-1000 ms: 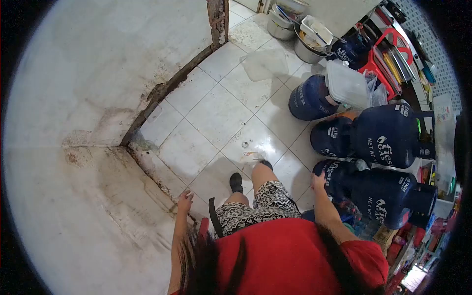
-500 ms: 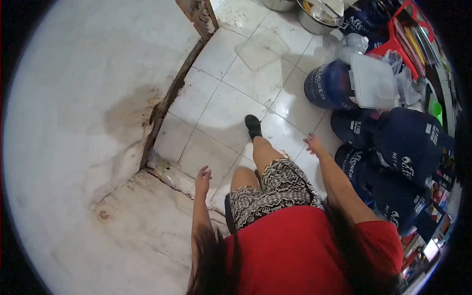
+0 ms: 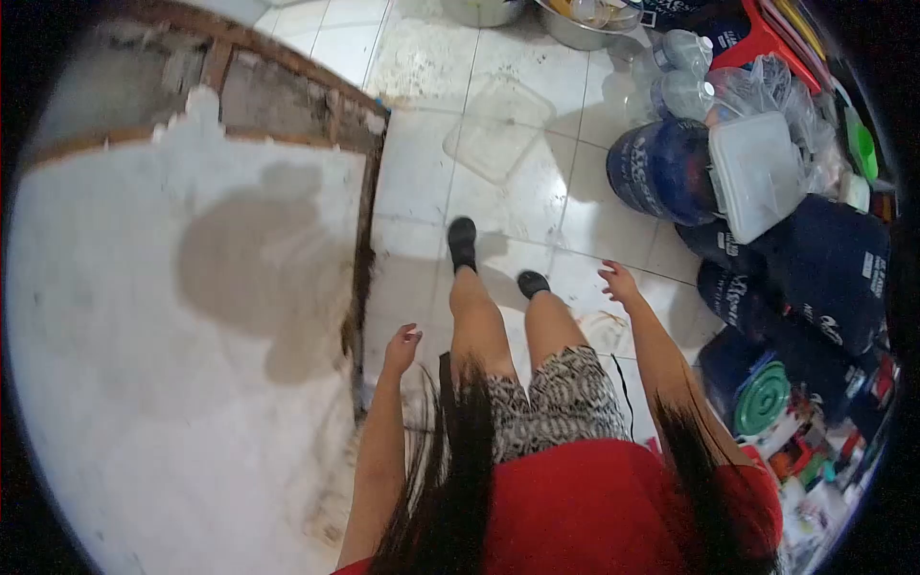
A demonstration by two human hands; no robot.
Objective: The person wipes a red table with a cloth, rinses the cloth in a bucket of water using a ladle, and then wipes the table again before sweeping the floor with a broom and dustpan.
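My left hand (image 3: 403,349) hangs in the air beside my left leg, its fingers loosely bent and apart, with nothing in it. On the other side, my right hand (image 3: 619,282) is held out over the tiled floor (image 3: 412,182), fingers spread and holding nothing. The white wall panel (image 3: 259,393) is nearest to my left hand. Closest to my right hand are dark blue gas cylinders (image 3: 655,172) with white lettering. A clear plastic container with a white lid (image 3: 757,172) sits by the top of one cylinder.
A flat translucent square lid (image 3: 500,129) lies on the floor ahead. Metal pots (image 3: 589,29) stand beyond it. Clear plastic bottles (image 3: 682,94), a red plastic item (image 3: 767,46) and a green round lid (image 3: 763,398) crowd the right side. Worn wooden framing (image 3: 366,240) edges the left panel.
I have stepped forward along the floor, and both shoes now show. The view has turned, bringing the broken upper part of the left panel into sight. Both hands stay empty.
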